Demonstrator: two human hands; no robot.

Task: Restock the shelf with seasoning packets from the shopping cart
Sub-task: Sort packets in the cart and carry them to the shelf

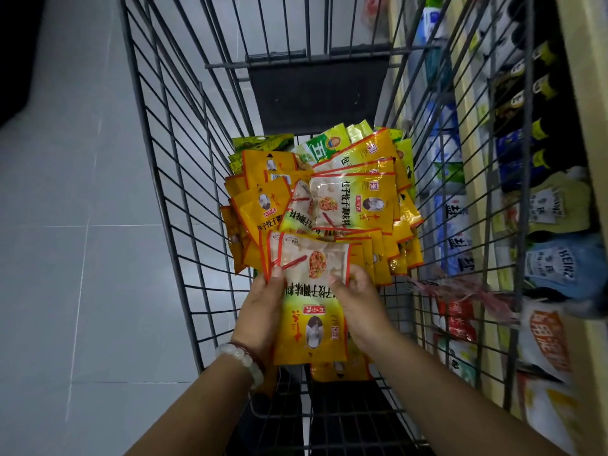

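Two hands: both inside the cart (171, 205), working one bundle.
Left hand (263, 307): thumb on the face, fingers curled under the left edge of the held packets (312, 311); gripping.
Right hand (360, 304): fingers curled over the right edge of the same bundle; gripping.
Bundle: several yellow packets fanned, held just above the cart floor at the near end.
Pile (329, 199): loose yellow and green packets heaped at the far end, overlapping at odd angles.
Shelf (473, 179): just beside the cart on the right, already carrying bagged goods.
Step, as judged: squaring the bundle before lifting it out.
Advice: tap edges flush, faces one way, keep yellow apart from green, pinch firmly; slick film is likely to slide.
Risk: a fanned packet may slip back into the cart.
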